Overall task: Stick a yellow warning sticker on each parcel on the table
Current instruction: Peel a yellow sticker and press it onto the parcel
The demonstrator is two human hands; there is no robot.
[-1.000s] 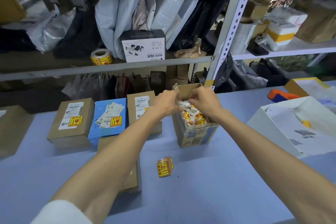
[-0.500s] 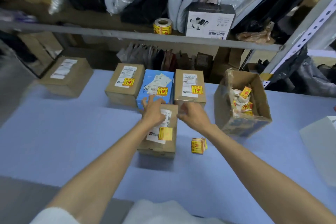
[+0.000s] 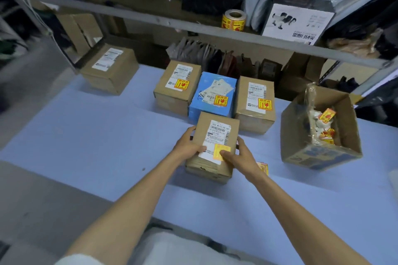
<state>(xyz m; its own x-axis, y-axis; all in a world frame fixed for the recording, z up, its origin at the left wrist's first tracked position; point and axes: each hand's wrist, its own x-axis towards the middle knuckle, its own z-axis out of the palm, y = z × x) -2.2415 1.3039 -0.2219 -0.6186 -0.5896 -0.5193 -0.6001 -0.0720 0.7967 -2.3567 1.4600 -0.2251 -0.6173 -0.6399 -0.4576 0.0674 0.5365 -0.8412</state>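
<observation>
Blue table (image 3: 86, 135): bare room left and near. One open carton (image 3: 323, 155) right. Five parcels: lone parcel (image 3: 109, 71) at far-left edge; row of three (image 3: 206, 109), each stickered; nearest parcel (image 3: 206, 168) gripped at its sides by left hand (image 3: 187, 146) and right hand (image 3: 239, 157), right thumb on its yellow sticker (image 3: 221, 151). One sticker stack (image 3: 263, 166) just right.

Blue table (image 3: 90, 148), parcels (image 3: 175, 88), open carton (image 3: 298, 133), loose stickers (image 3: 263, 168)
</observation>
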